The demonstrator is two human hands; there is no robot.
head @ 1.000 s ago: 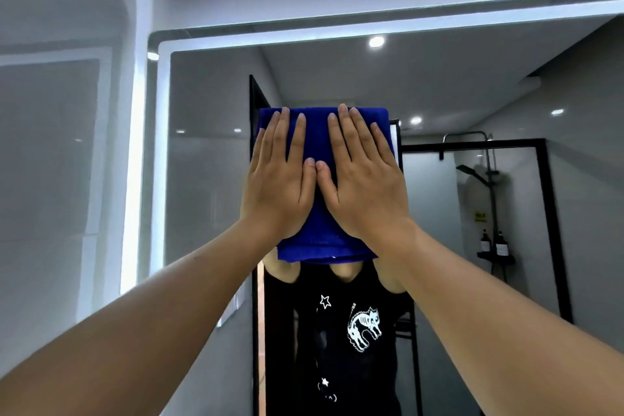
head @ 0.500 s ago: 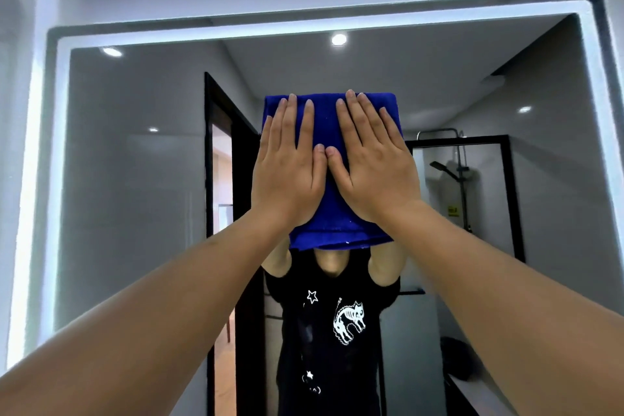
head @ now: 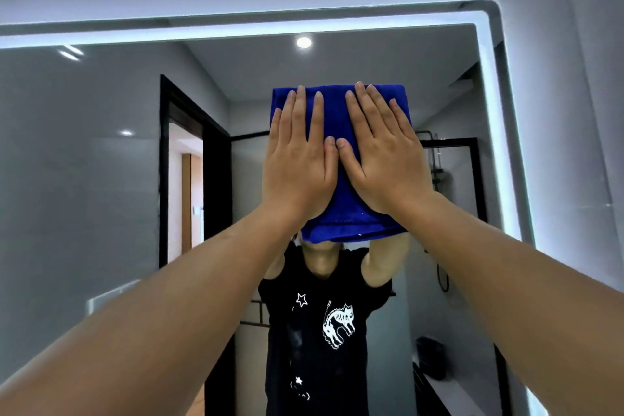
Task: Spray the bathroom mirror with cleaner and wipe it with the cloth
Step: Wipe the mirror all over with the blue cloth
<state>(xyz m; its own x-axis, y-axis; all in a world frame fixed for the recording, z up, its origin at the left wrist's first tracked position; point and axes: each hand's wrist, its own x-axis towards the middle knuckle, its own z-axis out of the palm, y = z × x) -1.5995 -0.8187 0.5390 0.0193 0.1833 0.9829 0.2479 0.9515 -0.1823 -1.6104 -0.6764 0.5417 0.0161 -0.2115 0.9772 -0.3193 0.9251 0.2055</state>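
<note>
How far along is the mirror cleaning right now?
Done: no spray bottle is in view, so the spraying step looks finished, though no wet streaks show to confirm it. In hand: the left hand and right hand press the folded blue cloth flat against the upper middle of the mirror, fingers straight. Left: probably wiping the glass out to the lit edge and lower down.

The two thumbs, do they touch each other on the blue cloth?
Touching. The head view shows the left hand and right hand flat on the blue cloth, thumb tips meeting with no gap.
</note>
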